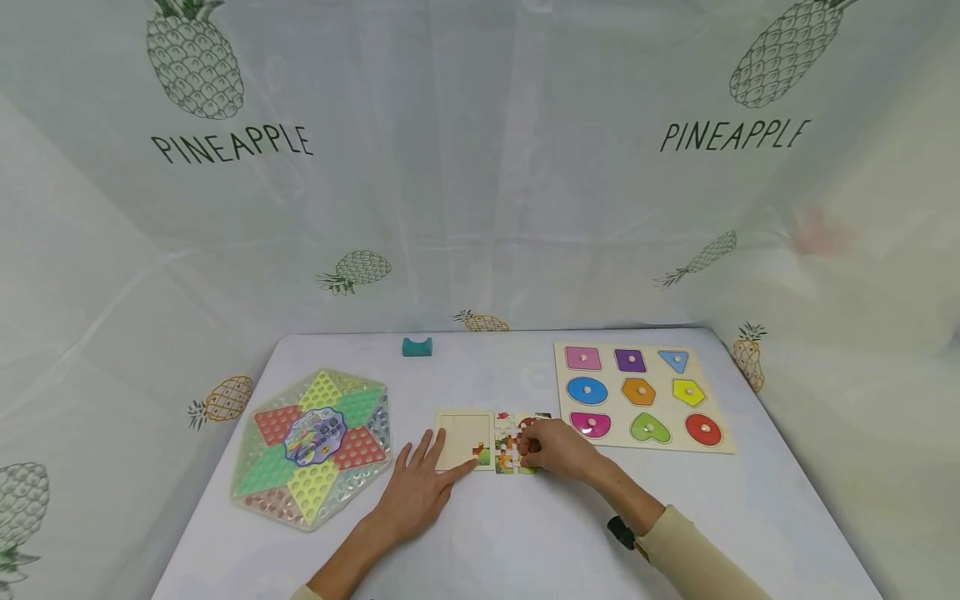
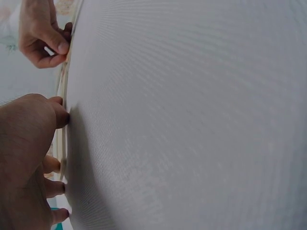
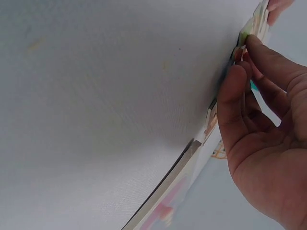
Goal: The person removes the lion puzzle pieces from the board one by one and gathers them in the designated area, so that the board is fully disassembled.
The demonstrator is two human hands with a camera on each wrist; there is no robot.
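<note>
A small wooden jigsaw tray [image 1: 459,433] lies on the table, with one coloured piece in its lower right corner. My left hand [image 1: 422,490] rests at the tray's left and lower edges, fingers spread, the thumb by that corner piece. Loose jigsaw pieces [image 1: 505,450] lie side by side along the tray's right edge. Over them my right hand [image 1: 558,450] bends its fingers and pinches a jigsaw piece [image 3: 238,53], mostly hidden by the fingertips. In the left wrist view, the right hand [image 2: 43,40] appears beyond the left thumb, its fingertips close together.
A wooden shape board [image 1: 611,375] with knobbed colourful pieces lies at the right. To the left is a hexagonal Chinese checkers set [image 1: 315,450]. A teal block [image 1: 417,347] sits near the table's back edge. Pineapple-print curtains [image 1: 480,167] surround the table.
</note>
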